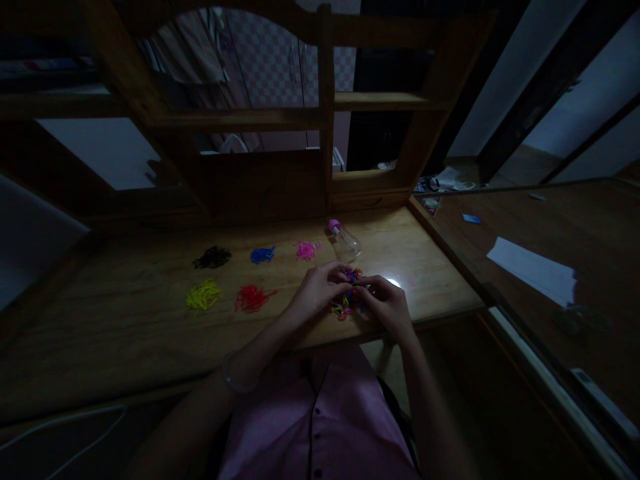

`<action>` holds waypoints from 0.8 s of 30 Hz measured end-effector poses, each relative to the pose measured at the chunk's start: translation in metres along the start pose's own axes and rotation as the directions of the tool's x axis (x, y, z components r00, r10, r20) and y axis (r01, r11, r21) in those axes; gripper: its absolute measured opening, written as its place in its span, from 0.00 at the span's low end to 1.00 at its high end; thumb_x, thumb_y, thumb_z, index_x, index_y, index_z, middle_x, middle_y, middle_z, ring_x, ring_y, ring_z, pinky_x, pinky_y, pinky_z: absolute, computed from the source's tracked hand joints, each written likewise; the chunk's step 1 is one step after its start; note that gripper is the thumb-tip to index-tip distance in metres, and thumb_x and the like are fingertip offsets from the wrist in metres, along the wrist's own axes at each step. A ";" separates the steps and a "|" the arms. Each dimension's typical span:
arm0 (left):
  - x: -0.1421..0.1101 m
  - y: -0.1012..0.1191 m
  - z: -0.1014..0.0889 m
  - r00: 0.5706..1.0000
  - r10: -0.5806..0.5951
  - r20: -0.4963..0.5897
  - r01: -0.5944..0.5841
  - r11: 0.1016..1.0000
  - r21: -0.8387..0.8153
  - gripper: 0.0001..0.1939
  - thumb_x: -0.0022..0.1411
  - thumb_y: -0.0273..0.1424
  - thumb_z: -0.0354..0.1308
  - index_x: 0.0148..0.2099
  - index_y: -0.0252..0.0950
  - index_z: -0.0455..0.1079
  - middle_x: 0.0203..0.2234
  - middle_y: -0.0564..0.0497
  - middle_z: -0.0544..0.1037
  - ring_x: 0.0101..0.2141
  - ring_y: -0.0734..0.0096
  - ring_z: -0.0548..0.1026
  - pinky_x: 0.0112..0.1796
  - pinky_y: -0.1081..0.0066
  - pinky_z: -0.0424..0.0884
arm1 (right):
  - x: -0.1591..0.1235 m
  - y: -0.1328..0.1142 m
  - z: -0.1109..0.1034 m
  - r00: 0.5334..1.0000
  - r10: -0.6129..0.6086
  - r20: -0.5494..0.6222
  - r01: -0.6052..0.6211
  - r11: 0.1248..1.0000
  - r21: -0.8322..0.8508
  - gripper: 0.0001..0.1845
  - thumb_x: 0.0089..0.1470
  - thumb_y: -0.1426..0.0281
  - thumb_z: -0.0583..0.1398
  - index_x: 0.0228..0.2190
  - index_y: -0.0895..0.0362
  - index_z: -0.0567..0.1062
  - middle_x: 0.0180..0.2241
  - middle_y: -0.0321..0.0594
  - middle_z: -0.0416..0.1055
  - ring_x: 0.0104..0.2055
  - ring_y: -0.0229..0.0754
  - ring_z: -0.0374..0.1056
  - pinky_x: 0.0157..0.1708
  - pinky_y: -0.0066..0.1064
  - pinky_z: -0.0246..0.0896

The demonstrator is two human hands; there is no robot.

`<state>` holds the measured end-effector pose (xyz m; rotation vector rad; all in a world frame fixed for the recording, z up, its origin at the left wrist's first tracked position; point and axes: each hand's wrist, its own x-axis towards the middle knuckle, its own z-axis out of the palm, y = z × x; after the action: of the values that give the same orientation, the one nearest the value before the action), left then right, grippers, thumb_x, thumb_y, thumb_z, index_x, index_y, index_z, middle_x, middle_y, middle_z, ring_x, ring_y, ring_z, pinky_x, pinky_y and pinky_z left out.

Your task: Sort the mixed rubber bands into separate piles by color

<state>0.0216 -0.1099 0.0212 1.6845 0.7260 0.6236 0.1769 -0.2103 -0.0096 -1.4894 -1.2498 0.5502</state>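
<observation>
A mixed pile of small coloured rubber bands (343, 308) lies on the wooden desk (150, 320) in front of me. My left hand (323, 283) reaches in from the left, thumb and forefinger closed together at the upper part of the pile. From the right, my right hand (387, 301) meets it, its fingertips also pinched on bands. Some multicoloured bands show between the two hands; exactly which ones the fingers hold is hidden. Sorted heaps lie to the left: black bands (213, 257), blue bands (263, 255), pink bands (307, 250), yellow bands (203, 294) and red bands (253, 298).
Just beyond my hands a clear bulb-shaped bottle (349, 243) with a pink cap lies on its side. A wooden shelf frame (326, 120) rises along the desk's back edge. On the brown surface at right are white papers (533, 270) and a small blue card (471, 219).
</observation>
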 end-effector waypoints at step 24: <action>-0.009 0.008 0.005 0.955 0.282 0.091 -0.295 0.873 0.388 0.12 0.62 0.26 0.57 0.46 0.40 0.77 0.39 0.49 0.79 0.39 0.68 0.76 0.42 0.71 0.69 | 0.001 0.000 -0.004 0.998 -0.041 0.037 0.037 0.993 0.116 0.09 0.54 0.63 0.63 0.35 0.53 0.80 0.37 0.39 0.77 0.39 0.45 0.73 0.41 0.35 0.66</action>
<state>0.0204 -0.1206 0.0279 2.2050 0.6081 0.6858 0.1810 -0.2109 -0.0077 -1.3608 -1.2540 0.6185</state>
